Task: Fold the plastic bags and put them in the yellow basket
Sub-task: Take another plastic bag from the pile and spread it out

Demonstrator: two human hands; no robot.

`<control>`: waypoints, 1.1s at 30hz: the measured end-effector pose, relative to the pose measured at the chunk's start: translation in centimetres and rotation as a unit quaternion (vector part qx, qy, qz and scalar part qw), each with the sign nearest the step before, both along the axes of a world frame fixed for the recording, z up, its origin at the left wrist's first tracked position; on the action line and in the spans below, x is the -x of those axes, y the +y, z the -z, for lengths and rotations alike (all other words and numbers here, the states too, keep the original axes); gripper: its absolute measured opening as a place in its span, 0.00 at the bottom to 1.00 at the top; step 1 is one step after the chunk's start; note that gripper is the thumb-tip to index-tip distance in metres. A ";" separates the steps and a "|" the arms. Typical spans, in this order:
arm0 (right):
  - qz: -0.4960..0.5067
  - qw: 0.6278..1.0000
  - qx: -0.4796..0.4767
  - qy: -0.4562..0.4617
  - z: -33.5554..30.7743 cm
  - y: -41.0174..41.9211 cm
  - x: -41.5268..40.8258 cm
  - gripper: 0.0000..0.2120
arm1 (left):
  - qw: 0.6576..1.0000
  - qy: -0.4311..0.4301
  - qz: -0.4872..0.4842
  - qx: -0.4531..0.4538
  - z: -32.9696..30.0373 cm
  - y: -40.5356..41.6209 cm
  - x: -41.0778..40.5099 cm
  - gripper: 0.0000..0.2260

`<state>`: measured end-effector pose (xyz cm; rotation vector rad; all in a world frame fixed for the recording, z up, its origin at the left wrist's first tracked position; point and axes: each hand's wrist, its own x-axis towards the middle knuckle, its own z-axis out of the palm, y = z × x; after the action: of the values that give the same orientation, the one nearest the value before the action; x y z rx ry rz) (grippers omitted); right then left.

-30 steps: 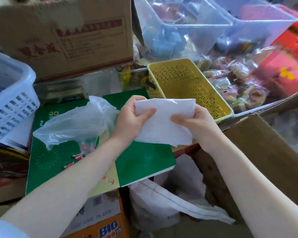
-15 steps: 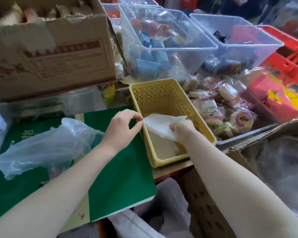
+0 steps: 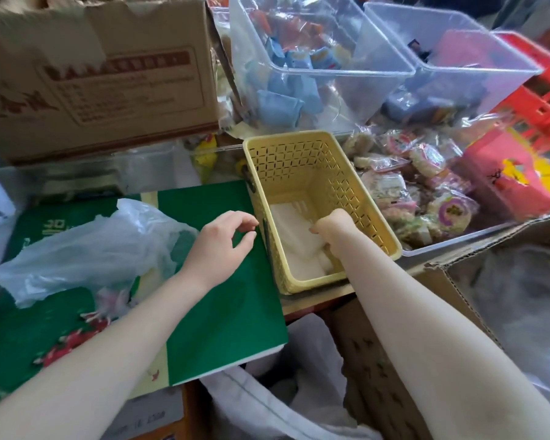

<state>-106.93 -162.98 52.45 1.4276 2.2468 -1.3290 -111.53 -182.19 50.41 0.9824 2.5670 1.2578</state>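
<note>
The yellow basket [image 3: 302, 166] stands at the middle, just right of a green board [image 3: 229, 312]. A folded white plastic bag [image 3: 289, 239] lies on the basket's floor. My right hand [image 3: 334, 227] reaches down inside the basket, its fingers curled down onto that bag and mostly hidden behind the back of the hand. My left hand [image 3: 223, 242] hovers over the green board beside the basket's left wall, fingers loosely curled and holding nothing. A crumpled clear plastic bag [image 3: 92, 249] lies unfolded on the board, to the left of my left hand.
A cardboard box [image 3: 102, 74] stands at the back left. Two clear bins [image 3: 315, 58] [image 3: 451, 58] of packets sit behind the basket. Wrapped snacks [image 3: 426, 198] and a red crate [image 3: 540, 100] lie right. An open carton [image 3: 505, 296] and a white sack [image 3: 267, 408] sit nearer.
My left hand let go of the folded white bag. My right hand carried it over the rim and down to the floor of the yellow basket.
</note>
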 end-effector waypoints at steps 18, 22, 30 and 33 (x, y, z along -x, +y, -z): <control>-0.263 0.932 -0.104 0.226 2.6 -20.3 3.7 0.09 | 0.953 0.084 -0.171 0.236 4.0 -19.1 5.7 0.34; -0.209 0.951 -0.110 0.200 5.0 -21.4 3.6 0.08 | 0.927 0.052 -0.143 0.343 6.0 -20.6 7.7 0.29; -0.308 0.919 -0.042 0.244 5.0 -24.4 3.1 0.42 | 0.985 0.075 -0.010 0.156 6.7 -24.4 3.5 0.12; -0.319 0.926 -0.012 0.203 5.3 -26.3 2.9 0.21 | 0.991 0.093 -0.013 0.094 5.5 -25.9 2.8 0.19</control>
<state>-109.80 -189.26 47.12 0.3425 2.6364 -1.4331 -114.29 -208.14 44.89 1.0765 2.7840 0.9482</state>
